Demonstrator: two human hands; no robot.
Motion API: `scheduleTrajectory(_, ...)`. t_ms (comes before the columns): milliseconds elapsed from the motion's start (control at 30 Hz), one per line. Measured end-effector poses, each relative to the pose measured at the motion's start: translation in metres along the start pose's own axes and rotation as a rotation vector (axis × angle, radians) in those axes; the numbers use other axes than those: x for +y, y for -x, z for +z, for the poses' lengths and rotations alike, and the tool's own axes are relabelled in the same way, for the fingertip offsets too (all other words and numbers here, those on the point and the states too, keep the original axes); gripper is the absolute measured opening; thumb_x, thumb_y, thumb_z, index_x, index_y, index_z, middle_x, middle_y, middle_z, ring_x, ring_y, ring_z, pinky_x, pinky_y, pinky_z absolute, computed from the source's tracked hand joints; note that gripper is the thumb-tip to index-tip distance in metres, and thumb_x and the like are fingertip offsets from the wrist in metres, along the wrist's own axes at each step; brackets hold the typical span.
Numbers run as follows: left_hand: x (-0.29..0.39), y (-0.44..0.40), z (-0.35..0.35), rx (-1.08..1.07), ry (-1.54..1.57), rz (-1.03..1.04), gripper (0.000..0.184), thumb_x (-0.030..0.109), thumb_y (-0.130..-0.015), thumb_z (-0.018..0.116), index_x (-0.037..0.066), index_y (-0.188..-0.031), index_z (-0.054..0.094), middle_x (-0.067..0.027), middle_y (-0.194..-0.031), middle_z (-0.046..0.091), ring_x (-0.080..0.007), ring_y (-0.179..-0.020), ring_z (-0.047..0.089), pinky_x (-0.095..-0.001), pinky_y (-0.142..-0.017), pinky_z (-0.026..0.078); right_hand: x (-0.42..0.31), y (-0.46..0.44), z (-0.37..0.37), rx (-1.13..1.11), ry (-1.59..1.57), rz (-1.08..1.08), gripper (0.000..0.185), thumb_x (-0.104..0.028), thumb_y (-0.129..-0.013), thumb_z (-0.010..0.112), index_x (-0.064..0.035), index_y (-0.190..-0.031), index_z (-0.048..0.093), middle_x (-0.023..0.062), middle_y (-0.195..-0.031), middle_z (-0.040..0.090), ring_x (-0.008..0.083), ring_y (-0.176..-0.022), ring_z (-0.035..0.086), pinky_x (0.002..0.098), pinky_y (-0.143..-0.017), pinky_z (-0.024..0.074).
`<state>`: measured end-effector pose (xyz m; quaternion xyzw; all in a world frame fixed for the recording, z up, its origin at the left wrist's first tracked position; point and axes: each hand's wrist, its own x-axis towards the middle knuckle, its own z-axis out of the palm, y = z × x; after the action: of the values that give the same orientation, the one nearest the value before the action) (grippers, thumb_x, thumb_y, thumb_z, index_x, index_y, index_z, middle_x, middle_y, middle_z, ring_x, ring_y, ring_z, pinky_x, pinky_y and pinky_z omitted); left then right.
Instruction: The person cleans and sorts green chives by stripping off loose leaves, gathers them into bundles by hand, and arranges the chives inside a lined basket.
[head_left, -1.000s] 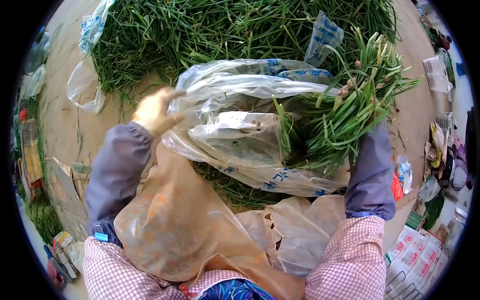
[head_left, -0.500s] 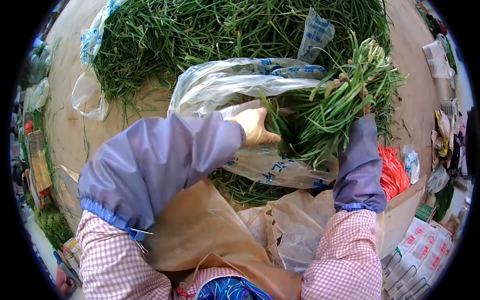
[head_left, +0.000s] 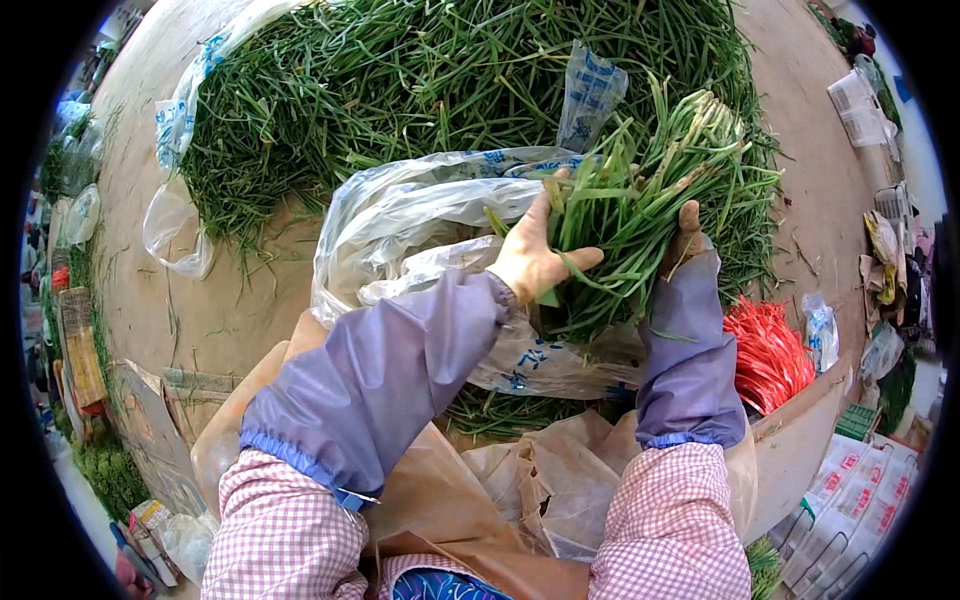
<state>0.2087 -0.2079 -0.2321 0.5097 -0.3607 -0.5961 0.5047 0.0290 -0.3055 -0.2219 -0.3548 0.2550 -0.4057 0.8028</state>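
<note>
A loose bunch of garlic chives is held up between my hands, its pale root ends pointing up and to the right. At its leafy end, my left hand has the leaves between thumb and fingers; some fingertips are hidden behind them. My right hand grips the bunch from the right side, mostly covered by leaves and its purple sleeve. Just below the bunch lies an opened clear plastic bag with blue print, its folds spread to the left.
A large heap of chives covers the back of the table. Red plastic ties lie at the right front edge, near a small clear bag. Another thin plastic bag rests at left. Brown sheeting hangs in front of me.
The bunch has moved left and its leaves have been lifted from the bag's opening. My left hand has come up from inside the bag to the leaves; my right hand has shifted left.
</note>
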Motion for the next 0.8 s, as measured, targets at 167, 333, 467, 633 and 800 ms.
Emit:
scheduleTrajectory(167, 0.007, -0.009, -0.017, -0.035, 0.027, 0.149, 0.112, 0.021, -0.064, 0.087, 0.004, -0.148, 0.014, -0.0154, -0.138, 0.046, -0.0233, -0.126, 0.046, -0.0331, -0.107, 0.035, 0.011, -0.009, 0.0, -0.103, -0.099, 0.08, 0.078, -0.041, -0.068, 0.081, -0.0038, -0.128, 0.047, 0.0119, -0.118, 0.058, 0.0258, -0.1, 0.06, 0.0433, -0.088, 0.0529)
scheduleTrajectory(333, 0.012, -0.005, -0.011, 0.082, -0.273, 0.397, 0.111, 0.03, -0.065, 0.087, 0.002, -0.147, 0.017, -0.019, -0.135, 0.048, -0.0263, -0.128, 0.044, -0.0348, -0.107, 0.033, 0.015, 0.001, 0.046, -0.012, -0.04, 0.07, 0.06, -0.026, -0.07, 0.078, -0.0027, -0.12, 0.053, 0.0131, -0.11, 0.062, 0.0267, -0.096, 0.063, 0.0421, -0.085, 0.0546)
scheduleTrajectory(467, 0.012, -0.003, -0.02, 0.163, -0.052, 0.122, 0.059, 0.019, -0.079, 0.073, 0.005, -0.131, 0.048, -0.0083, -0.115, 0.063, -0.0175, -0.106, 0.058, -0.0318, -0.094, 0.043, 0.035, -0.003, 0.048, 0.009, 0.203, -0.028, 0.057, -0.003, -0.069, 0.078, -0.0049, -0.121, 0.054, 0.0092, -0.111, 0.063, 0.0232, -0.099, 0.062, 0.0367, -0.088, 0.0509)
scheduleTrajectory(633, -0.012, -0.008, -0.036, 0.226, 0.278, 0.095, 0.034, 0.011, -0.087, 0.06, 0.005, -0.12, 0.057, -0.0067, -0.106, 0.065, -0.0169, -0.097, 0.06, -0.0301, -0.089, 0.046, 0.046, -0.008, 0.052, -0.092, 0.422, -0.014, 0.061, -0.002, -0.067, 0.081, -0.0064, -0.121, 0.054, 0.0046, -0.112, 0.062, 0.0188, -0.098, 0.06, 0.0337, -0.087, 0.0491)
scheduleTrajectory(800, -0.024, -0.019, -0.041, 0.143, 0.268, 0.243, 0.032, 0.02, -0.093, 0.053, 0.006, -0.12, 0.056, -0.0084, -0.112, 0.063, -0.0194, -0.1, 0.062, -0.0306, -0.086, 0.05, 0.072, -0.007, 0.057, -0.127, 0.575, 0.157, 0.068, -0.001, -0.062, 0.083, -0.0069, -0.122, 0.053, 0.0041, -0.114, 0.061, 0.0185, -0.102, 0.058, 0.0335, -0.087, 0.0499)
